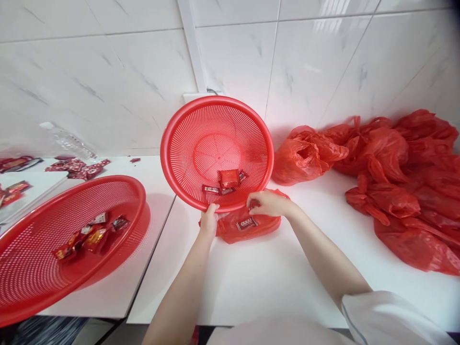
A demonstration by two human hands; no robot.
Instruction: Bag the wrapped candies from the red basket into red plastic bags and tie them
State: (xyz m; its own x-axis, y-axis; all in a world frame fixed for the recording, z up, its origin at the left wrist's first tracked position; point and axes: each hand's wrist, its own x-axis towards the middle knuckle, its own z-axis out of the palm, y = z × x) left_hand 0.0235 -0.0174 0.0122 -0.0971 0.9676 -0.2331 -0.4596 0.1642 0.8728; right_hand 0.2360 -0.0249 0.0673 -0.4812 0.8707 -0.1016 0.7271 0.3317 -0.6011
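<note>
Thumb of the left hand (209,219) presses over the lower rim of the tilted basket (219,120), clamping it. The right hand (269,203) curls its fingers at the red bag (230,232) just below; whether they pinch anything, I cannot tell. Wrapped packets (229,178) lie low inside that basket. Leftward on the white table (172,268) sits another basket (32,254); rightward, bundled bags (381,148) line the wall (316,57).

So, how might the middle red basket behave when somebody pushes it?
The middle red basket is probably stiff, given its thick round rim. It may be light for its size, being perforated. The loose packets inside would likely slide.
</note>
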